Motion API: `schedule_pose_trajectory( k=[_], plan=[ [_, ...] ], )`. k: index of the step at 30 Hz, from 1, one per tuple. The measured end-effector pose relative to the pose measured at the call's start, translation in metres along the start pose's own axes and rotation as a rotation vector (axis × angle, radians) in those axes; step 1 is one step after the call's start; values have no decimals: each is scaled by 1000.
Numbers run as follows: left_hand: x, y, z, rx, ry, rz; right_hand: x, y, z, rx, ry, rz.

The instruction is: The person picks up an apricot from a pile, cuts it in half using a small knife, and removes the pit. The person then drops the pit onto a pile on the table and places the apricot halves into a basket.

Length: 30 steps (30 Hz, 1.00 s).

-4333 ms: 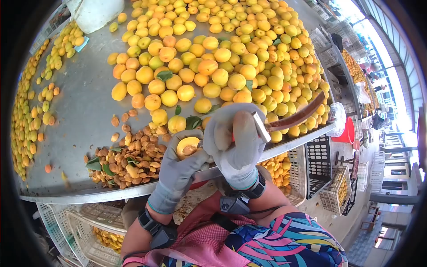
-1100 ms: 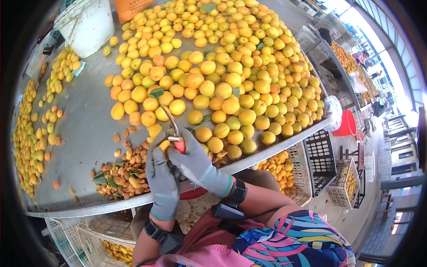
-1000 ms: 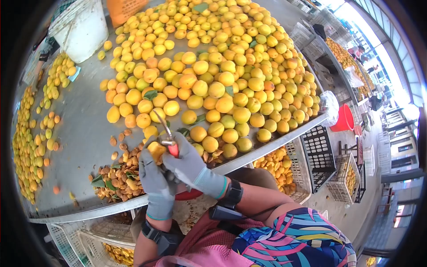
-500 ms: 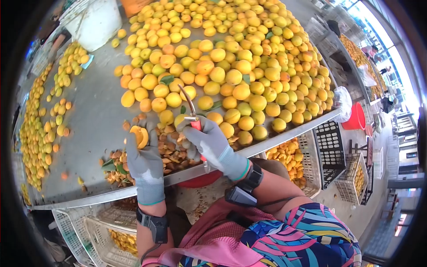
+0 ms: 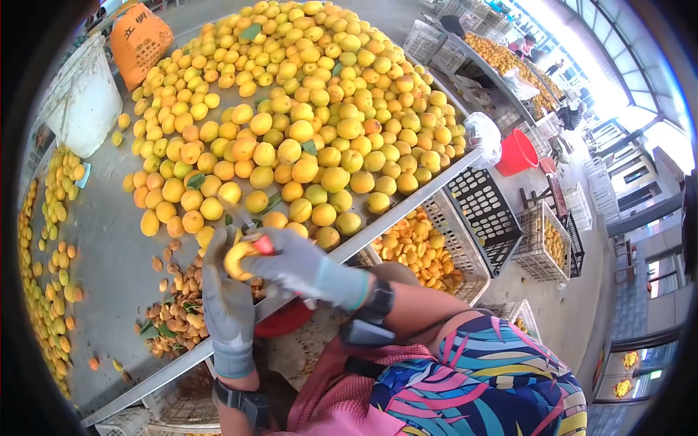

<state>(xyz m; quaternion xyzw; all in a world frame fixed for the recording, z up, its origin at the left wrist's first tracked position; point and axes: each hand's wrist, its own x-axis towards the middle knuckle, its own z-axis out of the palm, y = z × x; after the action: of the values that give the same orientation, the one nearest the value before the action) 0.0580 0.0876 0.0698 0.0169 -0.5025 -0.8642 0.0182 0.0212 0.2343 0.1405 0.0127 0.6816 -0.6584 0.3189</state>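
The left hand (image 5: 227, 291) is holding the cut fruit (image 5: 234, 264) in its grip over the bench (image 5: 120, 280) while the right hand (image 5: 291, 260) is clasping the red-handled knife (image 5: 264, 245), so any slip of the fruit is possibly risking a cut to the left hand.

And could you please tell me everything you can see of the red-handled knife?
The red-handled knife is in the grey-gloved right hand, which hides most of its handle. A silvery collar shows; the blurred blade seems to point away from the hand. Whether it touches the curved yellow fruit piece is unclear.
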Motion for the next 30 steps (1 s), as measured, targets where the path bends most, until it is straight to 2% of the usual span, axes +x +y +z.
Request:
schedule_pose_trajectory(
  k=[1, 2, 3, 4, 5, 6, 8, 9, 11, 13, 15, 17, 22, 24, 28, 30],
  plan=[
    [2, -3, 3, -219, -53, 25, -3, 11, -13, -26, 78, -50],
    [3, -4, -1, -229, -3, -59, -20, 2, -28, -94, 127, -37],
    [4, -5, -5, -235, -1, -52, -25, 19, -52, -107, 190, -100],
    [6, -6, -9, -267, 11, -90, -46, 14, -72, -96, 216, -74],
    [8, -6, -13, -297, 24, -129, -53, 33, -110, -359, 242, -169],
    [9, -7, -17, -300, 29, -121, -74, 31, -134, -608, 270, -175],
    [12, -11, -23, -330, 110, -136, -112, 20, -154, -703, 378, 158],
    [13, -13, -24, -328, 119, -136, -118, 22, -162, -704, 369, 160],
    [18, -15, -25, -363, 145, -123, -123, 29, -173, -817, 501, 103],
    [20, -22, -26, -372, 133, -118, -106, 23, -158, -830, 501, 54],
    [20, -25, -26, -362, 111, -130, -73, 30, -143, -804, 457, -134],
    [18, -23, -25, -338, 113, -133, -32, 43, -132, -912, 412, -190],
    [20, -17, -33, -300, 180, -165, 29, 53, -103, -1104, 420, -147],
    [19, -14, -31, -326, 169, -189, 33, 51, -92, -1208, 404, -39],
    [17, -15, -26, -350, 102, -173, 34, 47, -86, -1240, 433, -20],
    [17, -13, -21, -344, 97, -205, 30, 39, -85, -1262, 451, 69]
  ],
)
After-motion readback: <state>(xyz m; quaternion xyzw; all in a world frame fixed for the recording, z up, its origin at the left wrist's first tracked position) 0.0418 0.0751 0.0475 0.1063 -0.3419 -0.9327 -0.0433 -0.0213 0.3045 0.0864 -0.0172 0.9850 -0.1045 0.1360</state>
